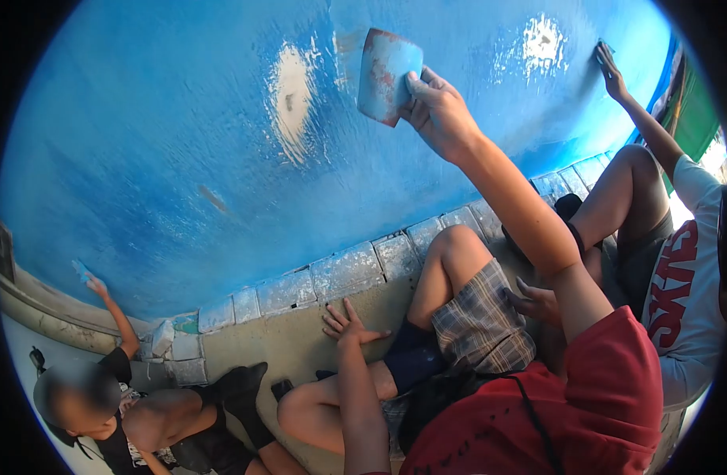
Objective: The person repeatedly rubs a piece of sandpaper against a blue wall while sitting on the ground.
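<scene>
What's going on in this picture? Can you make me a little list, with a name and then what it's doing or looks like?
Right hand: gripping a bent sheet, raised in front of the wall
Sheet: bluish with reddish patches
Left hand: spread on the ground
Wall: blue, with two big pale patches
Blocks: greyish, in a row along the wall's foot
Other people: two, one on each side, each with a hand up at the wall

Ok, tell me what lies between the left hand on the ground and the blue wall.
In the head view, a row of grey blocks lies between the left hand and the blue wall.
</scene>
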Motion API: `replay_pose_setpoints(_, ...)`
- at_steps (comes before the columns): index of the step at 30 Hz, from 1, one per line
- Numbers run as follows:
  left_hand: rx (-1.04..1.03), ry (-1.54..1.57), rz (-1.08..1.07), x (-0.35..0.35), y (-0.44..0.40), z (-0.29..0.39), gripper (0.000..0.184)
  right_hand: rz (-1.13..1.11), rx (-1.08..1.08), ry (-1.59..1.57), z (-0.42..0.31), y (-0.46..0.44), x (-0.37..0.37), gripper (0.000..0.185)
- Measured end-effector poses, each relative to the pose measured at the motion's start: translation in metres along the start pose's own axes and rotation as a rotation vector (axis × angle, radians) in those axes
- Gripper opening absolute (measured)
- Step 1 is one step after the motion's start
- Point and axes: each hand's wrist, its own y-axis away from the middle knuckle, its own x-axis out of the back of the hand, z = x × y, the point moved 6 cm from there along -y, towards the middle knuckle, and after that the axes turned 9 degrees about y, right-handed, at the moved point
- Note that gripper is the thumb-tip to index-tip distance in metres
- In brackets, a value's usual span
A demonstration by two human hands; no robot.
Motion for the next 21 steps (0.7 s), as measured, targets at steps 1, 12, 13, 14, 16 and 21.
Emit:
replay_pose_setpoints(1, 0.002, -0.002, -0.001, 0.002, 0.003, 0.000, 0.158, 0.008, 0.049, -0.004, -0.006, -0.003, -0.002, 0.026)
replay_pose_setpoints(12, 0.014, -0.015, -0.002, -0.003, -0.002, 0.000, 0.158, -0.325, 1.426, 1.418, 0.060, -0.049, -0.113, 0.048)
replay_pose_setpoints(13, 0.012, -0.006, -0.004, -0.002, -0.003, -0.002, 0.158, -0.329, 1.405, 1.416, 0.058, -0.049, -0.114, 0.047)
replay_pose_setpoints(14, 0.013, -0.014, -0.010, 0.000, -0.003, -0.006, 0.158, -0.043, 1.366, 1.456, 0.045, -0.056, -0.104, 0.045)
replay_pose_setpoints(16, 0.010, -0.004, -0.033, -0.001, -0.005, -0.003, 0.158, 0.493, 1.245, 1.481, 0.017, -0.067, -0.080, 0.043)
replay_pose_setpoints(21, 0.007, -0.003, -0.016, -0.007, -0.011, -0.006, 0.157, -0.204, 1.400, 1.415, 0.042, -0.055, -0.100, 0.052)
